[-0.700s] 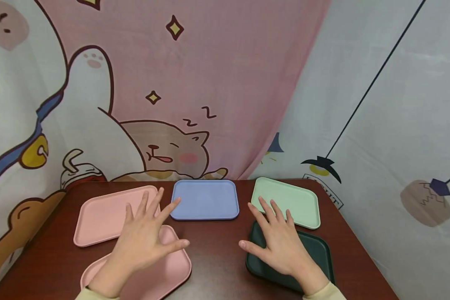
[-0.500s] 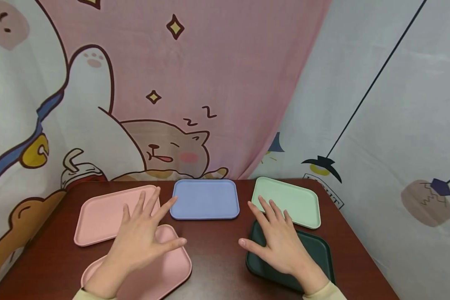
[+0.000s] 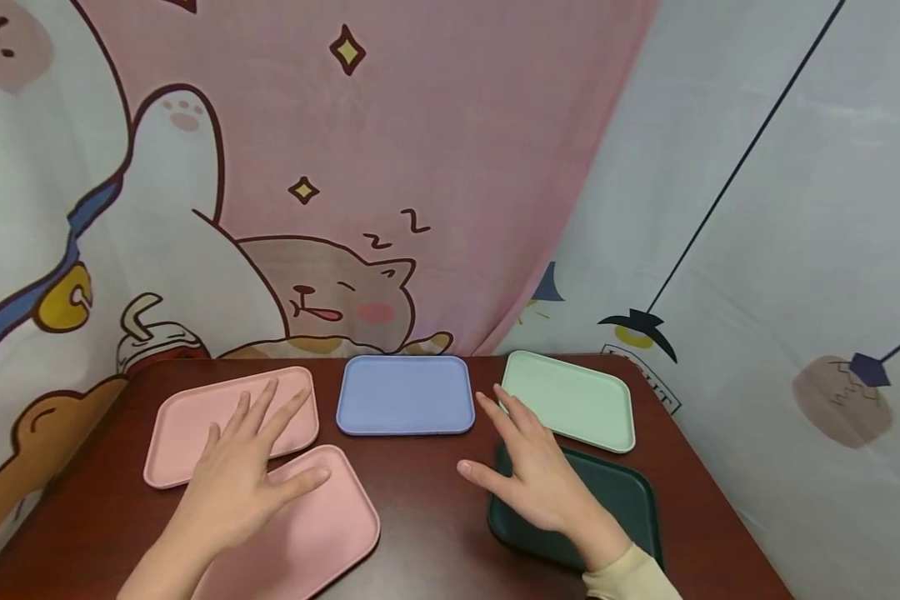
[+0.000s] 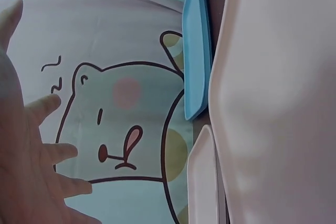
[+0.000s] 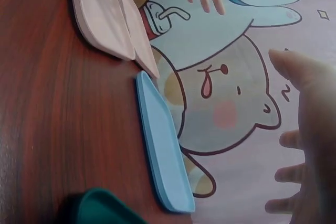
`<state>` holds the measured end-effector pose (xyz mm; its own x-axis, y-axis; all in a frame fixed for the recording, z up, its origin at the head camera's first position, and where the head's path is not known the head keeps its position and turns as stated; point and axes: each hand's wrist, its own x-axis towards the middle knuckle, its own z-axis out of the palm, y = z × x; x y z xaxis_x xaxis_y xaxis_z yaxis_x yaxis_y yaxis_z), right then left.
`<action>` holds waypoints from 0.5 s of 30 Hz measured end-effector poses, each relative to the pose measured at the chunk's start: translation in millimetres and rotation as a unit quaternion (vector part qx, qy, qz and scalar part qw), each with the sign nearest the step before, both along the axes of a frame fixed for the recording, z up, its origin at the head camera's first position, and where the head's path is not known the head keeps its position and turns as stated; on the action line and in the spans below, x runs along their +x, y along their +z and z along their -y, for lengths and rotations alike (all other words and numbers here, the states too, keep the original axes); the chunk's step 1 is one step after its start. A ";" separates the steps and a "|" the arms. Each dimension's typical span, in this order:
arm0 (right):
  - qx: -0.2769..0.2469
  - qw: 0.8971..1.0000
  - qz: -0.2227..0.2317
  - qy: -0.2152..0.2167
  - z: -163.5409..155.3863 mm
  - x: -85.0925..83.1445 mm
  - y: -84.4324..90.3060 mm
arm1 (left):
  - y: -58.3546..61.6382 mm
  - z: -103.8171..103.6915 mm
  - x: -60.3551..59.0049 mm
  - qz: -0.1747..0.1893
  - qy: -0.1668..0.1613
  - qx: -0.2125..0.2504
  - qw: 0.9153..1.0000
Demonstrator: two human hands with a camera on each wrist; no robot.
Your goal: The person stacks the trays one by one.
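My left hand (image 3: 234,479), fingers spread and holding nothing, hovers over the near pink tray (image 3: 330,521). Its fingertips overlap the far pink tray (image 3: 187,425) in the head view. The right hand (image 3: 536,471), likewise spread and without any object, is above the left part of the dark green tray (image 3: 615,500). Its fingertips reach the corner of the light green tray (image 3: 577,400) in that view. Between the hands, further back, lies a blue tray (image 3: 405,396). In the left wrist view the hand (image 4: 26,156) appears raised clear of the trays.
All the trays lie on a dark reddish-brown wooden table (image 3: 420,517). Behind it hangs a cartoon-printed curtain (image 3: 450,167) that meets the table's back edge. A pale yellow sleeve (image 3: 633,577) covers the right forearm.
My left hand has shifted left and slightly down, away from the blue tray. The right hand has moved a little to the left. The trays stay where they lie.
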<state>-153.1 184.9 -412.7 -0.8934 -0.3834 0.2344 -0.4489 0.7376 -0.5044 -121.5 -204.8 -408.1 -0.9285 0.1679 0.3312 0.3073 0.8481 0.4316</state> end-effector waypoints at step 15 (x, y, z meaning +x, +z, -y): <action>-0.100 0.990 0.090 0.043 34.3 -2.0 5.3 | 4.8 42.1 30.3 0.060 0.026 0.131 0.989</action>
<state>-155.1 150.6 -407.3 -0.8933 -0.4226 0.1529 -0.3954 0.5772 -0.7144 -91.2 -246.9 -403.3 -0.9687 0.0409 0.2447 0.1993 0.7157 0.6694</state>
